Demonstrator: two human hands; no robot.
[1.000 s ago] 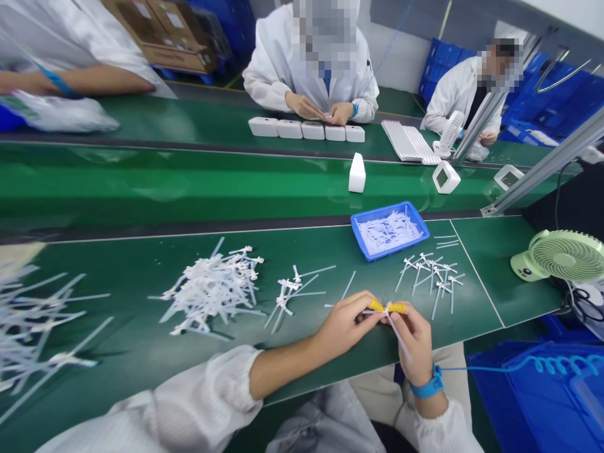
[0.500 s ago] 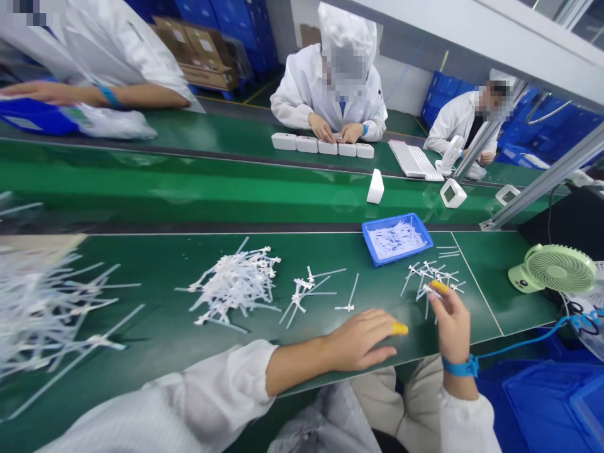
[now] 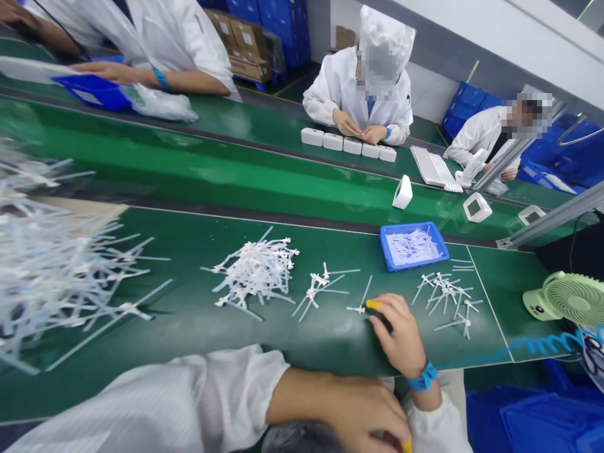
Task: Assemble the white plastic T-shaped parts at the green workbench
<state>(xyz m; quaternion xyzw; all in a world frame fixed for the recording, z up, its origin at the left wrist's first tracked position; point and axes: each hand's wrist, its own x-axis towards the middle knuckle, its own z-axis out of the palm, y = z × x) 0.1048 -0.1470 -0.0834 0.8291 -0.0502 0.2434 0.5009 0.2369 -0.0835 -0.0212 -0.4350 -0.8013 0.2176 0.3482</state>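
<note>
My right hand (image 3: 400, 333), a yellow cot on one finger and a blue band at the wrist, reaches over the bench with thumb and finger apart. Its fingertips are beside a single pale strip piece with a small white clip (image 3: 361, 309); no grip on it shows. Low at the frame's bottom edge is my left hand (image 3: 363, 412), partly cut off. A gap shows between its bent fingers, and I see nothing in them. Right of my right hand lies a loose group of clipped strips (image 3: 443, 286); to the left are a small cluster (image 3: 314, 292) and a larger heap (image 3: 257, 270).
A blue tray (image 3: 387, 255) holds many pale strips. A big strip pile (image 3: 61, 270) covers the far left. A green fan (image 3: 566, 299) stands at right, near a coiled blue cord (image 3: 552, 343). Co-workers sit across the green belt (image 3: 236, 173), which carries white devices (image 3: 402, 193).
My right hand has moved left from the right-hand group to the single piece, leaving a clipped strip piece near that group. My left hand has dropped toward the bottom edge. The view has shifted.
</note>
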